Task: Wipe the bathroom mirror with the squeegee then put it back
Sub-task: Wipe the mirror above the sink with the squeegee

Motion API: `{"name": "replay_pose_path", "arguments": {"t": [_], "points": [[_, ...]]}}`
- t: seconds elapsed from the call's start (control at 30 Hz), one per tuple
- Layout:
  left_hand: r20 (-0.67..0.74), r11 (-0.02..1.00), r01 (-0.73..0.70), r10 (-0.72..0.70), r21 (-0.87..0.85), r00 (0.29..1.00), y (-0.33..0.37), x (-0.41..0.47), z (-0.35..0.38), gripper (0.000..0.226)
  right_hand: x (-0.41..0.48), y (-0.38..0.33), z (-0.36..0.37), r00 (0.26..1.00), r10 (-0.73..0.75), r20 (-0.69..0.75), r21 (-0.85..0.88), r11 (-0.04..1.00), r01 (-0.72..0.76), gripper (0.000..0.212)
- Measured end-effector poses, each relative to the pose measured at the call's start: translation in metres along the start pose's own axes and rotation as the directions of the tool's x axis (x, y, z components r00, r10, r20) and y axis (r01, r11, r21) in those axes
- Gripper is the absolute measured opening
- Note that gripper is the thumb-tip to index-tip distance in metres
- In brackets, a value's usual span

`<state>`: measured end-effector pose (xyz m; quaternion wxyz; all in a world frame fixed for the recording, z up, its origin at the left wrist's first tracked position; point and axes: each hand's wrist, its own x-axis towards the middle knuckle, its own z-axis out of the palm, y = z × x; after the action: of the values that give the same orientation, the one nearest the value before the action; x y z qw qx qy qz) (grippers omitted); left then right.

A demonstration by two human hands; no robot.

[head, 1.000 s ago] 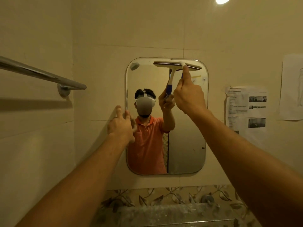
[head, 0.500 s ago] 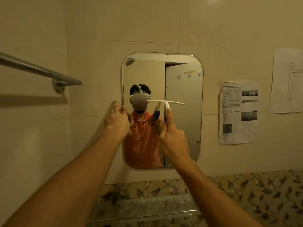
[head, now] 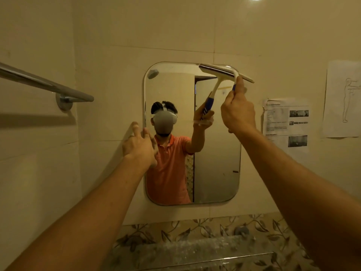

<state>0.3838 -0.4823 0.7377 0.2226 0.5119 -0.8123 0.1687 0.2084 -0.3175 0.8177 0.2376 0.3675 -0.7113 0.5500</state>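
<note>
A rounded rectangular mirror (head: 214, 163) hangs on the beige tiled wall. My right hand (head: 237, 110) grips the blue and white handle of a squeegee (head: 244, 76), whose white blade lies tilted against the mirror's top right corner and juts past its right edge. The mirror shows the squeegee's reflection and a person in an orange shirt. My left hand (head: 139, 145) rests at the mirror's left edge about halfway up, fingers apart and touching the wall and glass, holding nothing.
A chrome towel bar (head: 45, 85) sticks out from the left wall. Two printed paper sheets (head: 286, 122) are stuck to the wall right of the mirror. A glass shelf (head: 195, 259) and leaf-patterned tiles run below it.
My right hand has lifted the squeegee from mid-mirror, where it stood half a second ago, back up to the top right corner. My left hand stayed at the left edge.
</note>
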Motion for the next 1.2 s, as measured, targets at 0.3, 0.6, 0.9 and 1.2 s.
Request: {"name": "replay_pose_path", "arguments": {"t": [0.3,0.6,0.9,1.2], "points": [[-0.010,0.999,-0.022,0.022,0.038,1.000,0.005,0.006,0.001,0.108,-0.101,0.030,0.053,0.998,0.064,0.010,0.046,0.997,-0.064,0.064],[0.017,1.000,-0.017,0.016,0.023,1.000,0.003,0.006,-0.003,0.114,-0.121,0.040,0.043,0.996,0.092,-0.002,0.159,0.983,-0.091,0.056],[0.018,1.000,-0.025,0.024,0.017,1.000,0.003,0.001,-0.004,0.122,-0.009,0.003,0.000,0.971,0.227,-0.074,0.147,0.966,-0.214,0.055],[0.018,0.998,-0.048,0.047,0.039,0.999,0.003,-0.002,-0.004,0.120,-0.079,0.012,0.048,0.967,0.254,-0.038,0.152,0.957,-0.245,0.063]]}}
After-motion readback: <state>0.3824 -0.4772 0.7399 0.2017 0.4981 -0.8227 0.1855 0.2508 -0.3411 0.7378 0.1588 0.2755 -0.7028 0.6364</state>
